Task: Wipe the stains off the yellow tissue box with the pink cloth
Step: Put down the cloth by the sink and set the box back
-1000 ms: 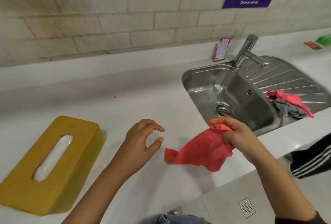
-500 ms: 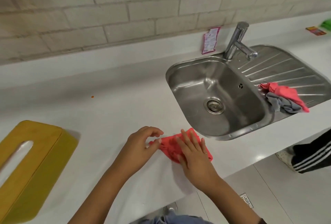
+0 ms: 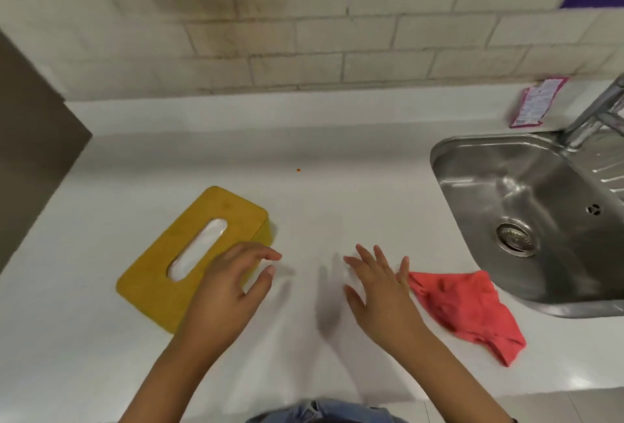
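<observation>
The yellow tissue box (image 3: 179, 257) lies flat on the white counter (image 3: 337, 193), its slot showing white tissue. My left hand (image 3: 229, 284) hovers over the box's near right corner, fingers spread and holding nothing. The pink cloth (image 3: 469, 307) lies crumpled on the counter by the sink's front edge. My right hand (image 3: 378, 287) sits just left of the cloth, fingers spread, its little finger next to the cloth's edge, gripping nothing.
A steel sink (image 3: 526, 220) with a tap (image 3: 597, 115) fills the right side. A pink sachet (image 3: 537, 101) leans against the brick wall. A small orange speck (image 3: 298, 170) lies on the counter. A dark panel (image 3: 30, 138) stands at the left.
My right hand has let go of the pink cloth, which now lies on the counter. Both hands have moved left toward the tissue box, and the view has swung left.
</observation>
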`<move>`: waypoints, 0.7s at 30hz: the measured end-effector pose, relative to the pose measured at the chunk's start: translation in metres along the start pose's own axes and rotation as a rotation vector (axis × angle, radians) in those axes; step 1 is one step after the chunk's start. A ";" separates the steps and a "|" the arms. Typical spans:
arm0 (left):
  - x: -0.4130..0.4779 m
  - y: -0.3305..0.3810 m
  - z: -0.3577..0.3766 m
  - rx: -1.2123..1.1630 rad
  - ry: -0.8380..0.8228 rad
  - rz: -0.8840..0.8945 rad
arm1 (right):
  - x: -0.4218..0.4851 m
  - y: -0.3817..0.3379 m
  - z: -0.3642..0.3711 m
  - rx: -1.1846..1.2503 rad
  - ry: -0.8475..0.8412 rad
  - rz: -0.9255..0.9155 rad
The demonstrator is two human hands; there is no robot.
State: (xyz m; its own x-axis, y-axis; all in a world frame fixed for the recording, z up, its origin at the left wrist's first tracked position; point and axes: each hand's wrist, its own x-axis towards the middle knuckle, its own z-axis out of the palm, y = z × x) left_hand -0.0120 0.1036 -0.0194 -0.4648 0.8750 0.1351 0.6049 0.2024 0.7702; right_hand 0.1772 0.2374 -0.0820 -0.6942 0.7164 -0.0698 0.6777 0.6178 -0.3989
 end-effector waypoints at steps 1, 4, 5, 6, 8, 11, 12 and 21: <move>-0.007 -0.010 -0.017 -0.001 0.033 -0.018 | 0.009 -0.016 0.005 0.016 0.002 -0.036; -0.027 -0.041 -0.057 0.072 0.127 -0.080 | 0.033 -0.057 0.015 0.073 0.011 -0.114; -0.034 -0.051 -0.066 0.126 0.164 -0.116 | 0.042 -0.068 0.018 0.087 0.015 -0.140; -0.042 -0.064 -0.077 0.186 0.188 -0.166 | 0.052 -0.081 0.022 0.080 0.013 -0.173; -0.053 -0.082 -0.083 0.268 0.165 -0.289 | 0.068 -0.095 0.025 0.022 -0.021 -0.233; -0.061 -0.098 -0.081 0.124 0.060 -0.456 | 0.088 -0.109 0.029 -0.101 -0.068 -0.327; -0.062 -0.101 -0.079 0.047 0.036 -0.491 | 0.093 -0.113 0.030 -0.135 -0.068 -0.361; -0.031 -0.132 -0.089 -0.067 -0.016 -0.497 | 0.130 -0.136 0.035 -0.147 -0.095 -0.371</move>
State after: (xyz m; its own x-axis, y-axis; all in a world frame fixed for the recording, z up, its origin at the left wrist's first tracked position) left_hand -0.1349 0.0105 -0.0704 -0.6759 0.6866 -0.2678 0.2696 0.5685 0.7773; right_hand -0.0133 0.2354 -0.0688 -0.9128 0.4070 -0.0327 0.3995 0.8734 -0.2784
